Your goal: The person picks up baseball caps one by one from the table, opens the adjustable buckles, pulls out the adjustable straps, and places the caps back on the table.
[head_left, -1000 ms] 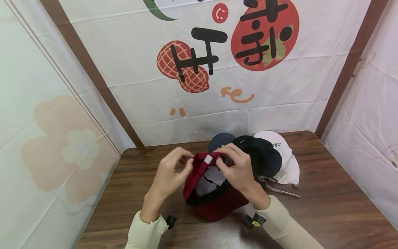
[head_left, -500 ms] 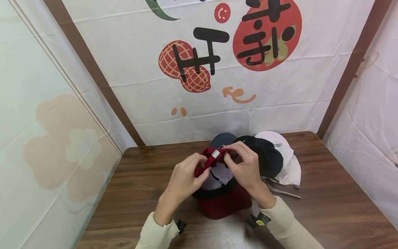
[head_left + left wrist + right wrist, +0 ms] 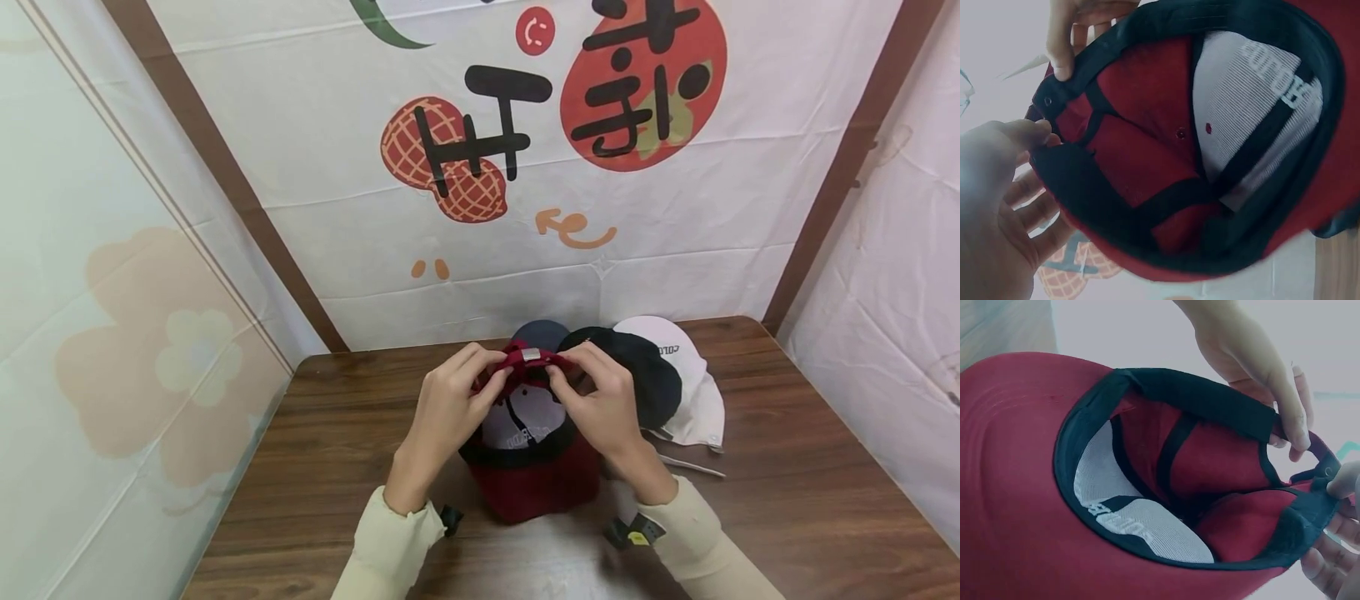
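Note:
A dark red baseball cap (image 3: 536, 492) is held above the table with its inside facing me and its brim downward. My left hand (image 3: 444, 402) pinches the left part of its back edge between thumb and fingers. With thumb and fingers, my right hand (image 3: 603, 398) pinches the same edge on the right. Between the hands runs the cap's back strap (image 3: 1316, 450), with a pale tag (image 3: 531, 355) on it. In both wrist views a black sweatband (image 3: 1260, 19) lines the opening, and grey-white lining (image 3: 1235, 87) shows inside.
Behind the hands at the table's back right lie a navy cap (image 3: 542, 333), a black cap (image 3: 652, 383) and a white cap (image 3: 693, 392) with a loose strap (image 3: 693, 465). The wooden table (image 3: 330, 483) ends at a white printed cloth wall (image 3: 315, 167).
My left hand has moved right and slightly up, closer to the right hand. The cap's back edge has turned, so the tagged strap now lies nearly level between both hands.

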Available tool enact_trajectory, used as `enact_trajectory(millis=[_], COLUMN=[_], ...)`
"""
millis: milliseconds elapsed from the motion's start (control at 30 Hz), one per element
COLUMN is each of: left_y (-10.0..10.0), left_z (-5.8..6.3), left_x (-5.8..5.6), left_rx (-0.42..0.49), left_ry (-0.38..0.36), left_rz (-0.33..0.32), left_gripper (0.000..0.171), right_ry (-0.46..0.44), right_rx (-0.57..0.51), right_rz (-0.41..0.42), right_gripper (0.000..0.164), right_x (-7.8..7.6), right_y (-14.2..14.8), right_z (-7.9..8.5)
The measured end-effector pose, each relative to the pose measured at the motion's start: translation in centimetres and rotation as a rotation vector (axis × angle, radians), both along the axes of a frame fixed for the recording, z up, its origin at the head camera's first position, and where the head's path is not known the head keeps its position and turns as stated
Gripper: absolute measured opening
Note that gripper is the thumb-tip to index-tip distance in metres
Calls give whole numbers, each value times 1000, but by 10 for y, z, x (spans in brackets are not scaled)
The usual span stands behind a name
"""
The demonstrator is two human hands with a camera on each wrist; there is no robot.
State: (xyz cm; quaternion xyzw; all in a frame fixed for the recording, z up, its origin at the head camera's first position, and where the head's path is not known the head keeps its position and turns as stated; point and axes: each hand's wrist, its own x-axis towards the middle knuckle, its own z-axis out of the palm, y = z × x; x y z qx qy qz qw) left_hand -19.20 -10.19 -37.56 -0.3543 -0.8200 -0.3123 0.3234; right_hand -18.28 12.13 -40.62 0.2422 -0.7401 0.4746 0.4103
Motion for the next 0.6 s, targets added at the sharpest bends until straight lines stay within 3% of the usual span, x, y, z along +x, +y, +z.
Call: enact_trajectory(millis=[400, 600], left_y=[16, 25], left_z=[-4, -5], left_x=[-8, -10], left_rx=[22, 88], left_ry=[-73, -164], left_rz=[-22, -119], left_gripper=[15, 23], right_ry=[-4, -18], right_rx=[11, 5], right_rz=[-42, -40], right_gripper=[14, 14], right_x=[-4, -4], right_y=[9, 10], right_z=[-2, -2])
